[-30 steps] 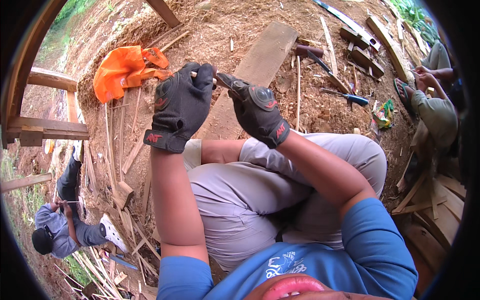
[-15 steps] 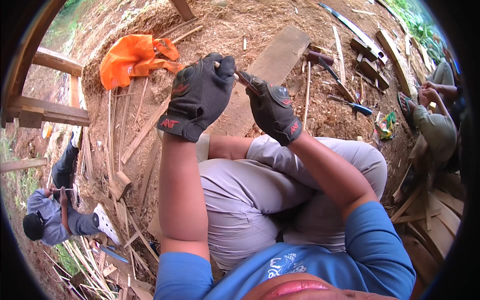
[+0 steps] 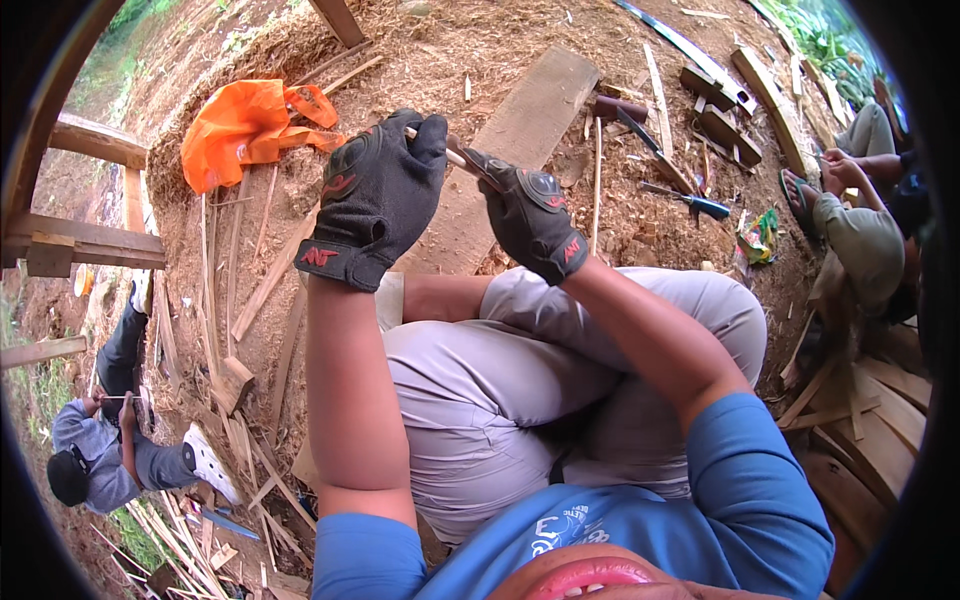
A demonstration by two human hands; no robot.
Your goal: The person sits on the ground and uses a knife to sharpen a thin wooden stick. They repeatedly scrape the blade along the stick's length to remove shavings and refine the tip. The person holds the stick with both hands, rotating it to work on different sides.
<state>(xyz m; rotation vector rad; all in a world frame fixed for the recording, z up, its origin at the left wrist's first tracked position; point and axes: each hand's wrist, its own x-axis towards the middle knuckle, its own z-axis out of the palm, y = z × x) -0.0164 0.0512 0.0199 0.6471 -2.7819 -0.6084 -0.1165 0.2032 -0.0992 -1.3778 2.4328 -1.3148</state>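
Note:
Both my hands are in black work gloves, raised close together in front of my crossed legs. My left hand (image 3: pixel 378 190) is closed around a thin wooden stick (image 3: pixel 455 158), whose pale end pokes out above the thumb side. On the other side of the stick, my right hand (image 3: pixel 525 205) is closed, with a small dark, flat piece showing at its fingertips against the wood. What that piece is, I cannot make out. Beneath the hands, a wide plank (image 3: pixel 545 105) lies on the shavings-covered ground.
An orange bag (image 3: pixel 235 135) lies at the far left. To the right are a blue-handled screwdriver-like tool (image 3: pixel 708 207), wooden hand planes (image 3: pixel 728 135) and a long saw-like blade (image 3: pixel 680 45). One person (image 3: pixel 100 450) sits at left, another (image 3: pixel 860 240) at right. Wood strips litter the ground.
The view has shifted slightly, so the surroundings and both hands sit further left. More of the stick shows between my hands, which keep their grip.

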